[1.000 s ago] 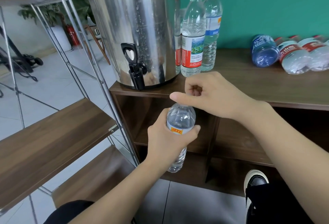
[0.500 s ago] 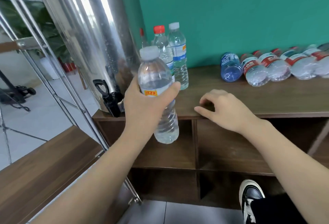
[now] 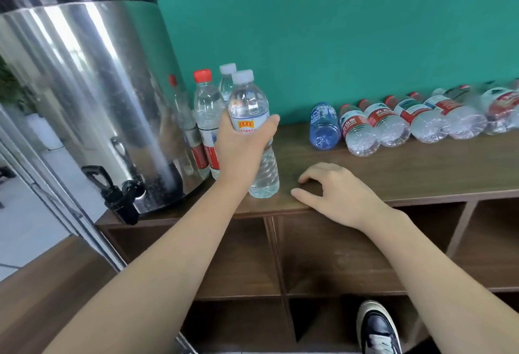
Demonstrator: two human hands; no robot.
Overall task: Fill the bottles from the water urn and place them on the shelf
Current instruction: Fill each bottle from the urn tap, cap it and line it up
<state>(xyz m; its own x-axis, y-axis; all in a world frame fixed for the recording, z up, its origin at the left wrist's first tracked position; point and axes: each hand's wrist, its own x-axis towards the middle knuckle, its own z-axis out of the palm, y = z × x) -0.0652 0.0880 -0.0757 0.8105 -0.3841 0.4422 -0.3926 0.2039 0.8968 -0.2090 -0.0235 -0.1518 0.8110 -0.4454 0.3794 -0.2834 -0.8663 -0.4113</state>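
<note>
Since half a second back, left hand (image 3: 241,147) has carried the filled bottle (image 3: 252,134) from in front of the cubbies up over the counter; base now at or just above the counter top (image 3: 407,173), can't tell if touching. Fingers and thumb wrapped round the label band, bottle upright, white cap on. Label: yellow-orange badge with red characters, small blue print below, unreadable. Clear ribbed plastic, water nearly to the neck.

Right hand (image 3: 337,193) holds nothing, loosely spread, fingertips and thumb resting on the counter's front edge, just right of the bottle; it has barely shifted.

Just behind the held bottle, against the urn: red-capped bottle (image 3: 206,112) with red-and-white label, and a white-capped bottle (image 3: 227,81) mostly hidden. Both upright, clear. A red cap also shows on the urn wall, seemingly a reflection.

Water urn (image 3: 92,95): big stainless steel cylinder, black lid band, black plastic tap (image 3: 118,193) with lever overhanging the counter edge.

Right along the green wall (image 3: 365,30), bottles lying on their sides, bases toward the camera: one blue-tinted bottle (image 3: 323,126), then about six clear crinkled bottles (image 3: 393,123) with red-white-green labels; far ones blurred, count unsure, characters not legible.

Dark wood-grain counter with open cubbies (image 3: 331,255) beneath. Dark shoe with white sole (image 3: 377,328) at the bottom. Metal-framed wooden shelf (image 3: 42,297) at left.
</note>
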